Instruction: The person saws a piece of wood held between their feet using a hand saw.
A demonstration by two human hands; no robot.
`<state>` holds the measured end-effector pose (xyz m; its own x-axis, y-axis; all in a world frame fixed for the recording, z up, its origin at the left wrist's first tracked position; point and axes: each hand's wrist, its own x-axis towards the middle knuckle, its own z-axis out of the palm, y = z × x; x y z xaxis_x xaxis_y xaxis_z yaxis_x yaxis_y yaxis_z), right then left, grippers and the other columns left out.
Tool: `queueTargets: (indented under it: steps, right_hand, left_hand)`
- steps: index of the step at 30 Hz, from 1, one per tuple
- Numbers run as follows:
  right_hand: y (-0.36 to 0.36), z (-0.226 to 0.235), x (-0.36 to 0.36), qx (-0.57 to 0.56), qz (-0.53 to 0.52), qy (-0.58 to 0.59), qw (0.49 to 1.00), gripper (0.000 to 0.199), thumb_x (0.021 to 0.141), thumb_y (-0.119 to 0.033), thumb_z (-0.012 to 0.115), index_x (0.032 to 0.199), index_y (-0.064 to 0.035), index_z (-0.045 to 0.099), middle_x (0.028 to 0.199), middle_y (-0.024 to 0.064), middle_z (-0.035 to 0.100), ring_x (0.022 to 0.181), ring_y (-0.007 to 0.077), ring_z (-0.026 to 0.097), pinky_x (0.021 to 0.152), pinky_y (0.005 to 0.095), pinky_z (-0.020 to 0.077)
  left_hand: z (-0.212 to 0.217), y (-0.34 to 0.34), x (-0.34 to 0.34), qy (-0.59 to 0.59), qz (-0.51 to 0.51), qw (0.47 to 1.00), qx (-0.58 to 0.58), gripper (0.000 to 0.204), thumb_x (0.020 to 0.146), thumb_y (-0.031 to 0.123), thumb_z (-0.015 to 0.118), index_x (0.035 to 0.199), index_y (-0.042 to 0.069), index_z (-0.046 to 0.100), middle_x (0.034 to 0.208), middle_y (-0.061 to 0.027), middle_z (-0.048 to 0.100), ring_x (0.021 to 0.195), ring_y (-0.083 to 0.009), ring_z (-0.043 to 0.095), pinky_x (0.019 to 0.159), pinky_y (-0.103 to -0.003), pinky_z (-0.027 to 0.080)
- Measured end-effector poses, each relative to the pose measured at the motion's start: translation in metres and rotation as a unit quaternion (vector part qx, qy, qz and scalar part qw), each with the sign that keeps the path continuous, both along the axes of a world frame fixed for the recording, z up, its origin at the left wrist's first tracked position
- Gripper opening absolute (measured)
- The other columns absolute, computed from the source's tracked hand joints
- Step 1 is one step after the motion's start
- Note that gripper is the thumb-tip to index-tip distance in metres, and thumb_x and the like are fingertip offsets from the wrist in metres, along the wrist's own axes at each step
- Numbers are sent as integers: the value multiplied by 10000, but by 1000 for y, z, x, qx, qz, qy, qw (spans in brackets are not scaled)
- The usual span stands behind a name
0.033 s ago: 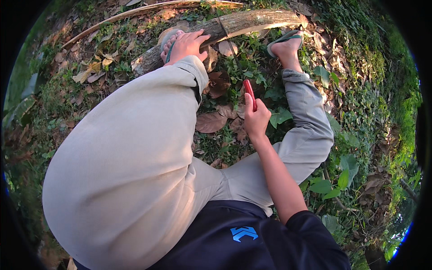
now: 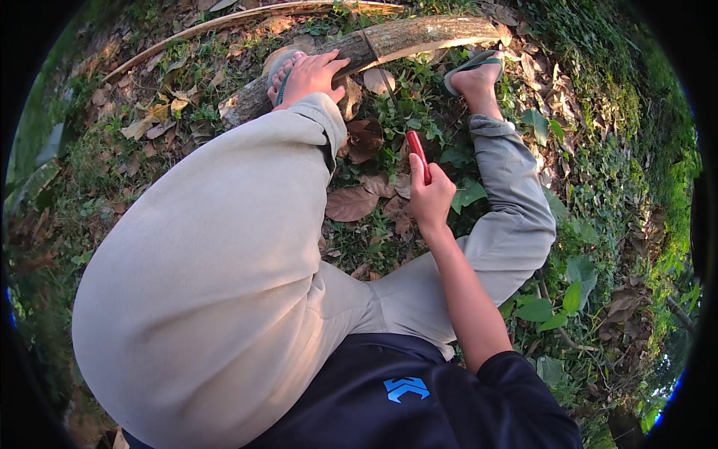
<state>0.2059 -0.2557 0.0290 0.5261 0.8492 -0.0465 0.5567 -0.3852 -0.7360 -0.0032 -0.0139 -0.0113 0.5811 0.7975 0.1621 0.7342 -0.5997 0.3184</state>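
My right hand (image 2: 432, 196) is closed around the red handle (image 2: 417, 152) of a hand saw. The saw's thin dark blade (image 2: 388, 84) runs away from me and crosses a bark-covered log (image 2: 426, 36), sitting in or against its wood. To the left of the blade, my left hand (image 2: 314, 75) lies with fingers spread over the log, beside my sandalled left foot (image 2: 281, 66), which rests on the log too. Part of the log is hidden behind that hand and foot.
My right foot in a green sandal (image 2: 479, 69) stands near the log's right end. A long split strip of wood (image 2: 224, 22) lies beyond the log. Dry leaves (image 2: 350, 203) and low green plants (image 2: 550, 310) cover the ground around my legs.
My right hand and the saw handle have shifted very slightly to the right. The log, my left hand and both feet look the same.
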Motion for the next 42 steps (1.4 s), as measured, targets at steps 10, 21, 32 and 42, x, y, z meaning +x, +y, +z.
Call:
queueTargets:
  steps: [10, 21, 32, 42]
  right_hand:
    - [115, 154, 55, -179, 101, 39, 978, 574, 962, -450, 614, 736, 72, 685, 614, 201, 635, 583, 328, 637, 689, 450, 522]
    - [117, 157, 31, 35, 63, 192, 979, 402, 1031, -319, 685, 765, -19, 649, 656, -43, 488, 599, 54, 400, 537, 271, 322]
    - [-33, 49, 4, 125, -38, 332, 934, 386, 1077, -219, 574, 737, -42, 525, 598, -33, 450, 505, 47, 389, 483, 246, 328]
    - [-82, 156, 46, 149, -38, 191, 970, 284, 1039, -172, 604, 813, -1, 585, 599, -20, 498, 513, 52, 413, 487, 246, 332]
  left_hand:
    - [2, 3, 7, 20, -4, 1000, -22, 587, 839, 284, 759, 1407, 228, 627, 1515, -55, 554, 1369, -272, 524, 1190, -488, 337]
    - [-5, 2, -6, -15, -14, 1000, -7, 578, 824, 242, 783, 1384, 237, 636, 1491, -55, 568, 1350, -282, 534, 1154, -434, 390]
    - [8, -7, -13, 18, 13, 999, -48, 532, 823, 222, 778, 1344, 227, 669, 1524, -49, 545, 1381, -292, 504, 1196, -443, 344]
    - [-6, 4, -11, -17, -10, 999, -29, 486, 836, 258, 754, 1314, 229, 676, 1498, -50, 569, 1348, -274, 543, 1184, -462, 355]
